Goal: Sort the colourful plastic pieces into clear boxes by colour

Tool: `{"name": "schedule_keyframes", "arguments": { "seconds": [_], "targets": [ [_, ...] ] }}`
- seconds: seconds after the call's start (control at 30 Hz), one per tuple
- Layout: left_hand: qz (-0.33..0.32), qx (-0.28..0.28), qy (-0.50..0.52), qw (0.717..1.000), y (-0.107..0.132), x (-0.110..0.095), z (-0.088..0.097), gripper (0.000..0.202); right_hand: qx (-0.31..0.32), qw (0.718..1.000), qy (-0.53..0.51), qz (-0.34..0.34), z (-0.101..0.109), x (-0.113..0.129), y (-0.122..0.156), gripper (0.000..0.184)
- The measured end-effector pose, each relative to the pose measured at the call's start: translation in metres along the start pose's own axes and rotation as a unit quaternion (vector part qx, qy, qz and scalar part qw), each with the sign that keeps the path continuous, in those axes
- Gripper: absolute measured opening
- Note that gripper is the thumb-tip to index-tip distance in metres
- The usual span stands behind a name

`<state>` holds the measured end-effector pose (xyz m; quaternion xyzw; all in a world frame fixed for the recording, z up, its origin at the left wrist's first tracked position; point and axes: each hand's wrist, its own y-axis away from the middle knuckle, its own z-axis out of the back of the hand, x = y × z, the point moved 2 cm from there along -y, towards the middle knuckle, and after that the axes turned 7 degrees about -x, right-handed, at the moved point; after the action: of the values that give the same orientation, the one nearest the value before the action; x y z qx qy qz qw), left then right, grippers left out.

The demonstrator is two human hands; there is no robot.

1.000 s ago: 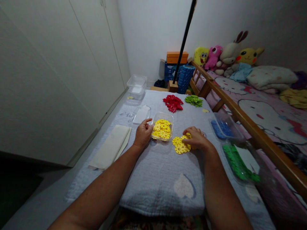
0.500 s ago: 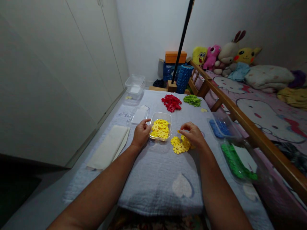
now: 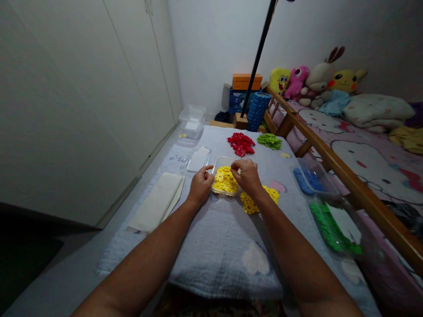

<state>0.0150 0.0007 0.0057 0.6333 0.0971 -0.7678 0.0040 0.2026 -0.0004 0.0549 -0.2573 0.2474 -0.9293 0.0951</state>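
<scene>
A clear plastic box (image 3: 225, 194) holding several yellow snowflake discs (image 3: 224, 178) stands on the cloth in front of me. My left hand (image 3: 201, 182) pinches the box's left rim between thumb and fingers. Over the right side of the box is my right hand (image 3: 245, 174), its fingertips closed in a pinch on a yellow snowflake disc that they mostly hide. Beneath my right wrist, a loose pile of yellow discs (image 3: 250, 205) lies on the cloth, partly covered by the forearm.
Behind the box lie red pieces (image 3: 241, 144) and light green pieces (image 3: 269, 141). To the right are boxes of blue pieces (image 3: 308, 180) and green pieces (image 3: 332, 229). At left are a folded cream cloth (image 3: 157, 202), a clear lid (image 3: 197, 159) and stacked clear boxes (image 3: 192, 119). A wooden bed rail (image 3: 350, 176) runs alongside.
My right hand has moved left from the loose yellow pile to over the box, carrying a yellow disc. My left hand stays at the box rim. The view has shifted slightly.
</scene>
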Motion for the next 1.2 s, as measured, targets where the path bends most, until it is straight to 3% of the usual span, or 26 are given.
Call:
{"name": "schedule_keyframes", "arguments": {
  "seconds": [0.2,0.37,0.5,0.57,0.7,0.8,0.97,1.2],
  "targets": [
    [-0.005,0.001,0.006,1.0,-0.002,0.003,0.0,0.047,0.06,0.995,0.075,0.019,-0.021,0.007,-0.005,0.014],
    [0.003,-0.002,0.007,1.0,-0.001,0.002,0.0,0.047,0.028,0.999,0.024,-0.012,-0.001,-0.011,0.006,0.011],
    [-0.001,-0.002,0.001,1.0,0.0,0.001,0.0,0.047,0.011,1.0,0.027,-0.013,0.027,-0.037,0.034,0.013],
    [-0.005,-0.002,-0.004,1.0,0.0,0.0,0.0,0.046,0.019,0.999,0.043,-0.006,0.035,-0.044,0.055,0.025],
    [-0.011,-0.002,-0.009,1.0,0.0,0.0,0.0,0.046,0.093,0.992,0.073,0.042,0.034,-0.038,0.096,0.056],
    [-0.014,0.001,-0.009,1.0,0.0,-0.001,0.001,0.047,0.144,0.983,0.099,0.057,0.025,-0.03,0.113,0.058],
    [-0.009,0.006,-0.003,1.0,0.001,0.001,0.001,0.05,0.125,0.982,0.136,0.042,0.014,-0.036,0.105,0.036],
    [-0.012,0.007,-0.013,1.0,-0.002,0.005,0.0,0.052,0.09,0.982,0.162,0.043,0.006,-0.055,0.076,0.026]
  ]
}}
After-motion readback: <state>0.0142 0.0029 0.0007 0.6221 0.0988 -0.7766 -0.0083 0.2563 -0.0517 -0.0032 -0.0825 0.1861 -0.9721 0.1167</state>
